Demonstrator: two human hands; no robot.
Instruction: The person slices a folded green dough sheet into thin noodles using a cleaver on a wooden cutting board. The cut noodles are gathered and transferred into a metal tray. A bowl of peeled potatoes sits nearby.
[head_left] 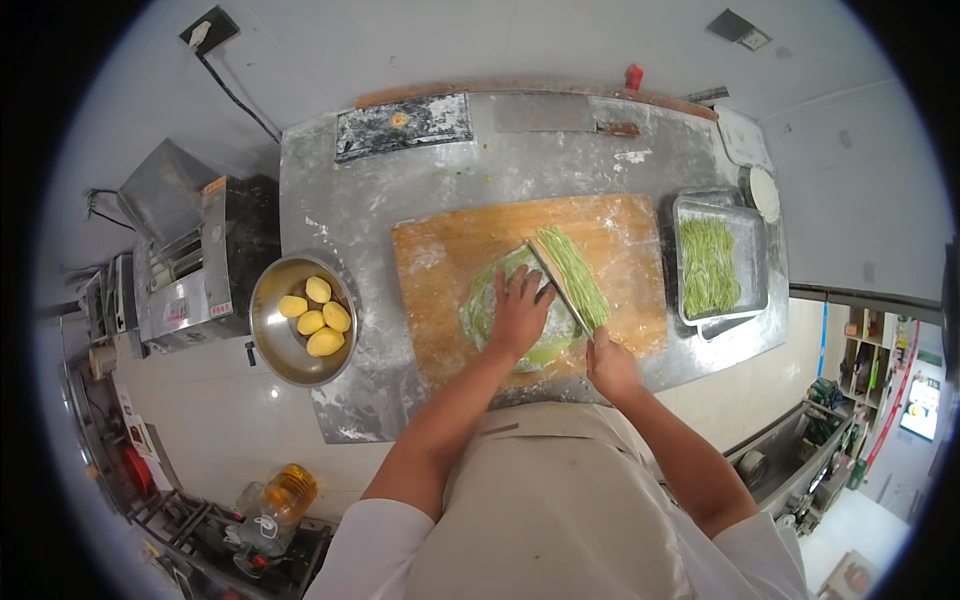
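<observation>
At far left, I am viewing a metal machine (184, 285) standing against the wall. Next to it, a round steel bowl (276, 352) is showing at the left edge of the metal surface (372, 210) and is holding five yellow potatoes (325, 343). Toward the wall, a flat, flour-dusted dark panel (403, 128) is lying on the surface.

At centre, a wooden board (428, 250) is carrying a floured green sheet of dough (482, 300). My left hand (520, 310) is resting on this dough, palm down, its fingers lying somewhat apart and their tips pointing near the blade. A second knife (545, 113), broad-bladed, is lying beyond the board. The working knife (563, 288) is standing obliquely along the right side of the dough, separating it from a bundle of thin green strips (575, 268) on the board. My right hand (613, 367) is clamping on this knife's handle at the near end.

Right of the board, a metal tray (757, 275) is holding more green strips (708, 265). A round white-topped container (764, 194) is sitting at the tray's far right corner.
</observation>
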